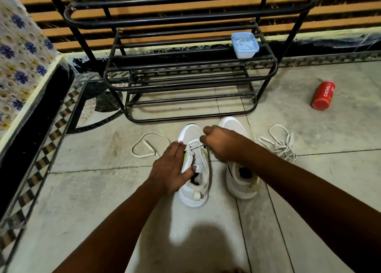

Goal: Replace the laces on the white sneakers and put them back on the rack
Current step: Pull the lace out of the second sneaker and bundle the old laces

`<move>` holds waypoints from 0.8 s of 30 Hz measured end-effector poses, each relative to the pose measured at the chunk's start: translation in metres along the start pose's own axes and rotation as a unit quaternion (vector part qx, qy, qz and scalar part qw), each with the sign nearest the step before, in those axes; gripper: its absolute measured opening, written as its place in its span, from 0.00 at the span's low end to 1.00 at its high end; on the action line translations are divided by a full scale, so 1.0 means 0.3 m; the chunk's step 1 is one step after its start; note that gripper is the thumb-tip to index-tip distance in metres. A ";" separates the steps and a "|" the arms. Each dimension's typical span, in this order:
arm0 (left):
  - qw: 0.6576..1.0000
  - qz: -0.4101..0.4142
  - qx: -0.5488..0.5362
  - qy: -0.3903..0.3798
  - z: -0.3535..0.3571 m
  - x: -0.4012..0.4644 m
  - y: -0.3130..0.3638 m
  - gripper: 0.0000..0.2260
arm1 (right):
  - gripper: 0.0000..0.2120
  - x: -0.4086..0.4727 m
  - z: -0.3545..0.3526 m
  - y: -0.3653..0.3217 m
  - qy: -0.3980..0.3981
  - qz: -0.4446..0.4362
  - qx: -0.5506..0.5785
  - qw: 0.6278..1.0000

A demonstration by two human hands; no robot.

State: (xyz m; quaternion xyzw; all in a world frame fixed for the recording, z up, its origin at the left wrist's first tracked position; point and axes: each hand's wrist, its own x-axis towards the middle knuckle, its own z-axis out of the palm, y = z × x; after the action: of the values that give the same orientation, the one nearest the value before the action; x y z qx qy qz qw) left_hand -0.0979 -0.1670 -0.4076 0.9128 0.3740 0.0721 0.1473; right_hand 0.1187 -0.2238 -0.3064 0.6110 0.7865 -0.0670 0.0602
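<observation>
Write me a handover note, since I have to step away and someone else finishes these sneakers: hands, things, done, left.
Left hand: flat and open, steadying the left sneaker from its side.
Right hand: fingers curled, pinching the lace at the sneaker's front eyelets.
Right sneaker: on the floor beside it, partly hidden by the right arm; its lacing cannot be seen.
Loose laces: one left of the sneakers, a tangle to their right.
Rack: just beyond the sneakers, holding only a blue tub.
Done: left sneaker has lace through its eyelets.
Left: finish lacing, check the right sneaker, set both on the rack.
</observation>
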 end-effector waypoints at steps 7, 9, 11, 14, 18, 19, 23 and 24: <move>1.000 -0.002 -0.002 -0.002 -0.002 0.000 -0.008 0.40 | 0.06 -0.004 -0.064 -0.015 0.380 0.017 -0.005 0.925; 1.000 -0.001 -0.003 0.000 -0.001 0.000 -0.008 0.39 | 0.04 -0.019 -0.093 -0.023 0.472 0.061 0.062 0.877; 1.000 0.000 -0.007 0.003 -0.005 -0.002 -0.002 0.39 | 0.03 -0.020 -0.092 -0.055 0.500 0.103 0.253 0.822; 1.000 0.009 -0.014 0.013 -0.017 -0.005 0.006 0.38 | 0.04 -0.016 -0.079 -0.111 0.393 0.131 0.628 0.659; 1.000 0.009 -0.006 0.014 -0.021 -0.009 0.006 0.38 | 0.07 -0.012 -0.033 -0.080 0.316 0.140 0.684 0.643; 1.000 0.008 -0.004 0.010 -0.019 -0.006 0.005 0.38 | 0.08 -0.015 -0.024 -0.057 0.307 0.140 0.641 0.690; 1.000 0.016 0.005 0.010 -0.018 -0.005 0.012 0.38 | 0.02 -0.037 0.038 0.004 0.195 -0.008 0.203 0.960; 1.000 0.017 0.005 0.009 -0.017 -0.005 0.010 0.38 | 0.07 -0.042 0.052 0.001 0.156 -0.023 0.148 0.976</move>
State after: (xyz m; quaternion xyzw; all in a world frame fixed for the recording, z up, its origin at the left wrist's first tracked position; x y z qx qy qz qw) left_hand -0.0981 -0.1691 -0.4019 0.9190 0.3602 0.0815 0.1381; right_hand 0.1223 -0.2386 -0.3195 0.5975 0.7816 -0.0878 -0.1560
